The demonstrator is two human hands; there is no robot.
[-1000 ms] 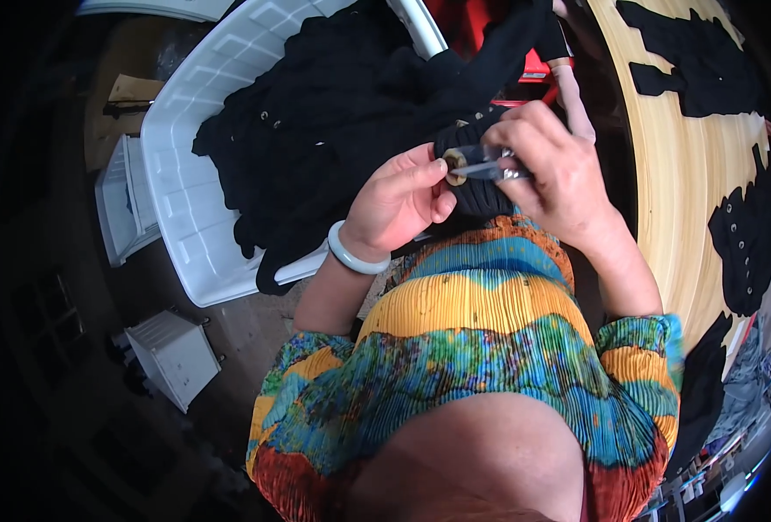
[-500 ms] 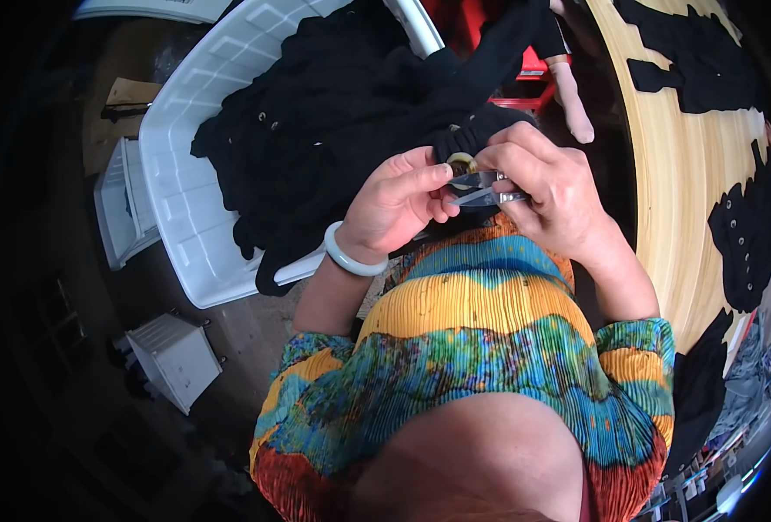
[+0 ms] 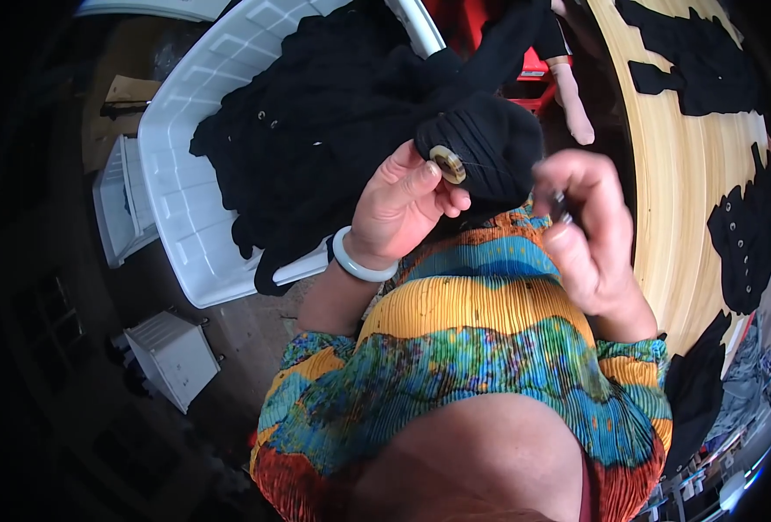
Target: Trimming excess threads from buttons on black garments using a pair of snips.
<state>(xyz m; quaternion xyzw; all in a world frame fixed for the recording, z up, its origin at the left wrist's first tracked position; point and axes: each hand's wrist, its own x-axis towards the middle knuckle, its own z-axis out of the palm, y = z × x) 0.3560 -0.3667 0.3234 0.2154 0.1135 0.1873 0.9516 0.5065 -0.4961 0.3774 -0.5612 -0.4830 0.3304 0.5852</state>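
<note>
My left hand (image 3: 396,207), with a pale bangle on its wrist, pinches a brownish round button (image 3: 448,164) on a bunched black knit garment (image 3: 494,143). The button faces up, and a fine loose thread (image 3: 490,165) runs from it toward the right. Just beyond the cloth, my right hand (image 3: 596,239) is curled and somewhat blurred by motion. Part of the dark metal thread snips (image 3: 561,207) shows among its fingers; the blades are mostly hidden.
To the left stands a large white plastic tub (image 3: 190,200) heaped with black garments. A wooden table (image 3: 664,209) on the right bears more black buttoned knitwear (image 3: 740,235). Ahead are a red stool (image 3: 532,78) and another person's foot (image 3: 572,103). Smaller white bins (image 3: 172,358) stand lower left.
The right hand has drawn back right and down, away from the button, carrying the snips whose open blades showed beside it. More of the button and the garment now shows.
</note>
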